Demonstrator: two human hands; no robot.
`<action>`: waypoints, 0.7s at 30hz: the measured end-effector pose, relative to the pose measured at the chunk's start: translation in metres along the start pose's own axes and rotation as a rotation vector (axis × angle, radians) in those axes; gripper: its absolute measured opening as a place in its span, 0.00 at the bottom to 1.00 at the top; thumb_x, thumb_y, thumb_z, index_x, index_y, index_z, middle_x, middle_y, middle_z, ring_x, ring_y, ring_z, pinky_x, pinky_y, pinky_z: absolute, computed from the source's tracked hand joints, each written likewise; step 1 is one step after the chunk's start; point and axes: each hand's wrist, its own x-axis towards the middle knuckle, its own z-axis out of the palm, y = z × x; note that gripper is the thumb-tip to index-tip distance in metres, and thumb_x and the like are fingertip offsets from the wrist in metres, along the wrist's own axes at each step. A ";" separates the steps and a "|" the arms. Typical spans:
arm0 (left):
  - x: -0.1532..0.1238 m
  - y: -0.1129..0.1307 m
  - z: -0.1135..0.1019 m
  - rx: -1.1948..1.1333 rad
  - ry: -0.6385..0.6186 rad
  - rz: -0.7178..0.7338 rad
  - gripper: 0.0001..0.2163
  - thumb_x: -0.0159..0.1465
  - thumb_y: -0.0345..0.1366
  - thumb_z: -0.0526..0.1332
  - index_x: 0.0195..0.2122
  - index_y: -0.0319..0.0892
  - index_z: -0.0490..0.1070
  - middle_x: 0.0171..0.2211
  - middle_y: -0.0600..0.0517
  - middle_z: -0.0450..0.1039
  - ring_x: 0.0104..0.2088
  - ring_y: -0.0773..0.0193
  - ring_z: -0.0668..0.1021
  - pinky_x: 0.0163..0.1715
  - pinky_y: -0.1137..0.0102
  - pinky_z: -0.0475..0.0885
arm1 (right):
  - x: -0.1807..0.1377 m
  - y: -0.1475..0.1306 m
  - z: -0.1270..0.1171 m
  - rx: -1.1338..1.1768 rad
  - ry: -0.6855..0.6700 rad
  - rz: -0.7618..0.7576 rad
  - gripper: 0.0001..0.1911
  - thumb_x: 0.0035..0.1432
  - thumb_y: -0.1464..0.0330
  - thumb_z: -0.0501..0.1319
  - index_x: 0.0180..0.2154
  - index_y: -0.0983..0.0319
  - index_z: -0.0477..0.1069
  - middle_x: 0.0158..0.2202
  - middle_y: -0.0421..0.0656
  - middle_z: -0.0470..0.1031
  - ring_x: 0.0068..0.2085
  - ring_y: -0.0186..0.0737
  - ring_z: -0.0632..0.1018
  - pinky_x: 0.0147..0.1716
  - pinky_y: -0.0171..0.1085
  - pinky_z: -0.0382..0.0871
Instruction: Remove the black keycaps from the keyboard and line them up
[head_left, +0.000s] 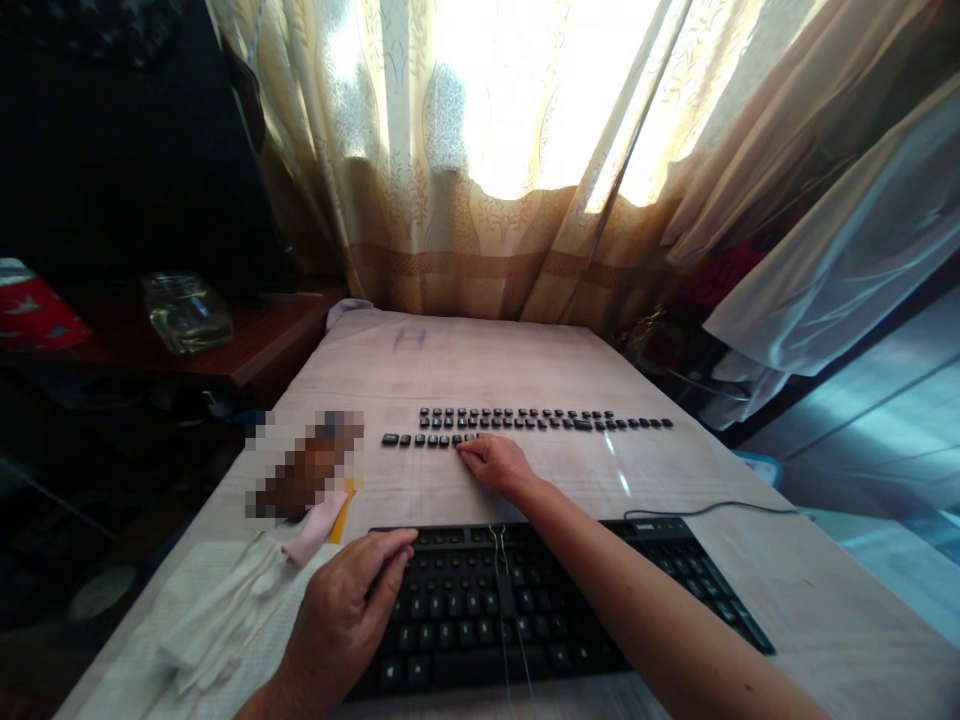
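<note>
My right hand point(496, 464) reaches across to the nearest row of loose black keycaps point(431, 441). Its fingers are pinched on a keycap at that row, mostly hidden by the fingertips. My left hand point(349, 600) is over the left end of a black keyboard point(465, 665), thumb and index tip close together; anything between them is hidden. The keyboard's upper rows show bare switch positions, while lower rows carry lettered keys. A wire keycap puller point(506, 597) with a black handle lies across the keyboard, between my hands. My right forearm covers part of the keyboard.
Two longer keycap rows point(517, 418) lie just beyond. Left are white gloves point(225, 610) on a pale cloth and a blurred brown object point(307, 470). The keyboard cable point(720, 510) runs right. A glass jar point(187, 312) stands on a wooden desk; a curtain point(465, 240) hangs behind.
</note>
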 end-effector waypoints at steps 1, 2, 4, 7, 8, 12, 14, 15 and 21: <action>0.000 0.000 0.000 0.002 0.001 0.003 0.08 0.67 0.33 0.57 0.44 0.45 0.74 0.36 0.53 0.82 0.34 0.65 0.84 0.37 0.74 0.79 | 0.000 0.000 0.000 -0.003 -0.003 -0.001 0.15 0.65 0.63 0.55 0.46 0.52 0.79 0.44 0.43 0.81 0.44 0.42 0.79 0.42 0.35 0.69; -0.001 0.000 0.000 0.005 0.001 0.006 0.08 0.67 0.33 0.57 0.45 0.45 0.74 0.36 0.53 0.82 0.34 0.65 0.84 0.37 0.74 0.79 | 0.000 0.000 -0.001 -0.005 -0.004 -0.002 0.15 0.65 0.63 0.55 0.46 0.52 0.80 0.44 0.43 0.81 0.44 0.42 0.79 0.42 0.35 0.69; -0.001 -0.001 0.001 0.013 -0.004 0.006 0.08 0.68 0.33 0.57 0.45 0.45 0.74 0.36 0.53 0.82 0.35 0.65 0.83 0.38 0.74 0.79 | -0.001 -0.001 -0.002 -0.007 -0.005 -0.006 0.15 0.66 0.63 0.55 0.46 0.53 0.79 0.44 0.44 0.81 0.44 0.42 0.79 0.42 0.36 0.68; -0.003 -0.001 0.001 0.016 -0.015 -0.004 0.08 0.68 0.33 0.57 0.45 0.46 0.74 0.36 0.53 0.82 0.36 0.65 0.83 0.39 0.74 0.79 | -0.004 -0.007 -0.001 -0.005 -0.012 -0.026 0.15 0.66 0.63 0.55 0.48 0.52 0.79 0.45 0.43 0.81 0.44 0.42 0.79 0.42 0.35 0.68; -0.003 -0.001 0.001 0.015 -0.018 -0.009 0.08 0.68 0.33 0.57 0.45 0.46 0.74 0.36 0.53 0.82 0.36 0.65 0.83 0.39 0.74 0.79 | -0.005 -0.009 -0.001 -0.003 -0.017 -0.035 0.15 0.66 0.63 0.55 0.48 0.52 0.79 0.45 0.43 0.81 0.44 0.41 0.79 0.42 0.35 0.68; -0.002 0.001 0.001 -0.001 -0.028 -0.011 0.08 0.68 0.33 0.57 0.45 0.46 0.74 0.36 0.53 0.82 0.35 0.65 0.83 0.38 0.74 0.79 | -0.004 -0.017 0.001 -0.002 -0.027 -0.061 0.15 0.66 0.63 0.55 0.48 0.51 0.78 0.45 0.43 0.81 0.44 0.42 0.79 0.42 0.35 0.68; -0.001 0.001 0.000 -0.009 -0.026 -0.013 0.09 0.67 0.33 0.57 0.45 0.46 0.74 0.36 0.53 0.82 0.35 0.65 0.83 0.37 0.74 0.79 | 0.000 -0.019 0.003 -0.009 -0.020 -0.061 0.15 0.66 0.63 0.55 0.47 0.52 0.79 0.44 0.44 0.80 0.44 0.42 0.79 0.41 0.35 0.68; -0.001 0.002 0.000 -0.010 -0.022 -0.015 0.09 0.67 0.33 0.57 0.45 0.46 0.74 0.36 0.53 0.82 0.35 0.64 0.84 0.37 0.74 0.79 | 0.002 -0.019 0.004 -0.013 -0.016 -0.058 0.15 0.66 0.63 0.55 0.46 0.52 0.79 0.44 0.44 0.80 0.43 0.43 0.79 0.41 0.35 0.68; 0.000 0.002 0.000 -0.021 -0.014 -0.009 0.09 0.67 0.32 0.57 0.45 0.46 0.74 0.36 0.52 0.82 0.35 0.64 0.84 0.38 0.73 0.79 | 0.009 -0.016 0.007 -0.027 -0.008 -0.042 0.15 0.66 0.63 0.55 0.44 0.52 0.80 0.43 0.44 0.80 0.43 0.43 0.79 0.40 0.35 0.68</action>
